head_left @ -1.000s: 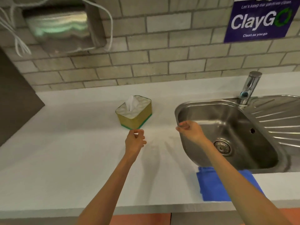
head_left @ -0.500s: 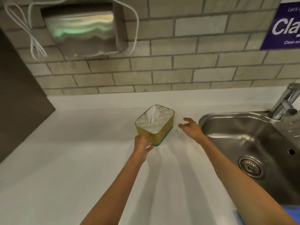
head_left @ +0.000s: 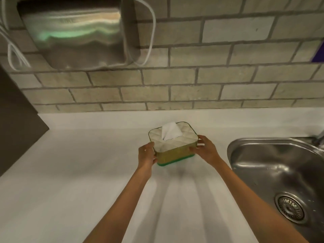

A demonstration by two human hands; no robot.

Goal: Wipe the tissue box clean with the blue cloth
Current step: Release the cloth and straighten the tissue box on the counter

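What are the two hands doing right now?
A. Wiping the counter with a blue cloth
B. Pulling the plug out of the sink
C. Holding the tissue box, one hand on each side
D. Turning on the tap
C. The left hand grips the left side of the tissue box and the right hand grips its right side; no blue cloth is in view.
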